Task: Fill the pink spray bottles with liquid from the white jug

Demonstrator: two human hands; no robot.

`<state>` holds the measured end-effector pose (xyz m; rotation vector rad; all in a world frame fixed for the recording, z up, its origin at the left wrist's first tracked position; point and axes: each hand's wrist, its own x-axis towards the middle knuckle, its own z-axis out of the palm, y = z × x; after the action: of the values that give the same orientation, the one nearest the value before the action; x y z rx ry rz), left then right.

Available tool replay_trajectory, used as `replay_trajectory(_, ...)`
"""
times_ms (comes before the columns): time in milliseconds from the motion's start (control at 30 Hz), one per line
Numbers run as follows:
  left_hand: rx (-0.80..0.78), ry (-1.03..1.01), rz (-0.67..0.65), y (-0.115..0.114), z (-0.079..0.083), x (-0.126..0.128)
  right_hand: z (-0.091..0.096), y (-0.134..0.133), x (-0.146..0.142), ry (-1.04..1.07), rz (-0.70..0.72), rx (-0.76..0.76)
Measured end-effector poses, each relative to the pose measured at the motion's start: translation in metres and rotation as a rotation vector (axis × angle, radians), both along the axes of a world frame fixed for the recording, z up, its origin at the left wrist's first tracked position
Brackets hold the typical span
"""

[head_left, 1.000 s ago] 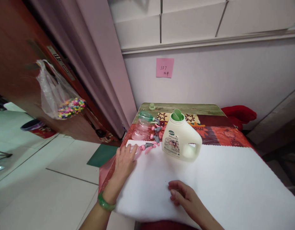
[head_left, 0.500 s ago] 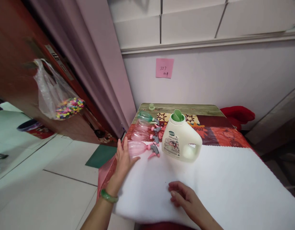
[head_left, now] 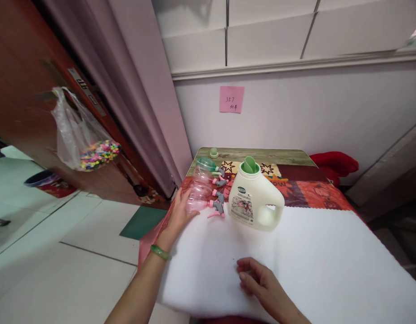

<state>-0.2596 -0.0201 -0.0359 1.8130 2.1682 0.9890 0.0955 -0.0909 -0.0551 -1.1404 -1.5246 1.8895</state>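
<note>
My left hand [head_left: 178,210] is at the base of the nearest pink spray bottle [head_left: 198,204], touching it, with thumb and fingers apart. This clear bottle lies on its side, its grey-and-pink trigger head pointing right. Beyond it lie more pink spray bottles [head_left: 201,174] and a green spray bottle [head_left: 205,163], side by side in a row. My right hand [head_left: 257,278] rests low over the white cloth, fingers loosely curled and apart from the thumb, holding nothing. A cream detergent jug [head_left: 241,193] stands upright right of the bottles, a green scoop-like piece [head_left: 250,164] in its mouth.
A small green cap [head_left: 213,153] sits at the table's far left corner. White cloth [head_left: 312,261] covers the near part of the table. A plastic bag of colourful pieces [head_left: 79,139] hangs on the door at left. A red cloth item [head_left: 336,164] lies beyond the right edge.
My left hand has moved slightly away from me and to the right, and the nearest pink bottle has shifted up against its neighbours. My right hand has hardly moved.
</note>
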Motion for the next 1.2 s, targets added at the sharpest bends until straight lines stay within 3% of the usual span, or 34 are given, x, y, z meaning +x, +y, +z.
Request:
replay_trajectory(233, -0.015, -0.007, -0.012, 0.026, -0.004, -0.009, 0.0, 0.0, -0.001, 0.019, -0.001, 0.004)
replay_trajectory(467, -0.008, -0.026, 0.008, 0.041, -0.003, -0.002, 0.01, 0.004, 0.006, 0.007, -0.037, 0.053)
replay_trajectory(533, 0.004, -0.04, 0.031, 0.037, 0.001, 0.0, 0.016, 0.01, 0.015, 0.002, -0.115, 0.091)
replay_trajectory(667, 0.075, -0.071, 0.115, 0.012, 0.011, 0.013, 0.033, 0.034, 0.043, 0.007, -0.425, 0.211)
replay_trajectory(767, 0.182, -0.115, 0.171, -0.015, 0.02, 0.044, 0.044, 0.063, 0.061, -0.028, -0.627, 0.373)
replay_trajectory(833, 0.239, -0.162, 0.141, -0.034, 0.027, 0.078, 0.048, 0.083, 0.065, -0.083, -0.687, 0.521)
replay_trajectory(933, 0.254, -0.255, -0.007, -0.054, 0.039, 0.139, 0.049, 0.108, 0.059, -0.192, -0.58, 0.694)
replay_trajectory(1033, 0.22, -0.352, -0.168, -0.059, 0.054, 0.195, 0.049, 0.119, 0.049, -0.185, -0.462, 0.699)
replay_trajectory(1200, 0.104, -0.74, -0.305, -0.048, 0.078, 0.243, 0.054, 0.106, 0.04, -0.223, -0.483, 0.72)
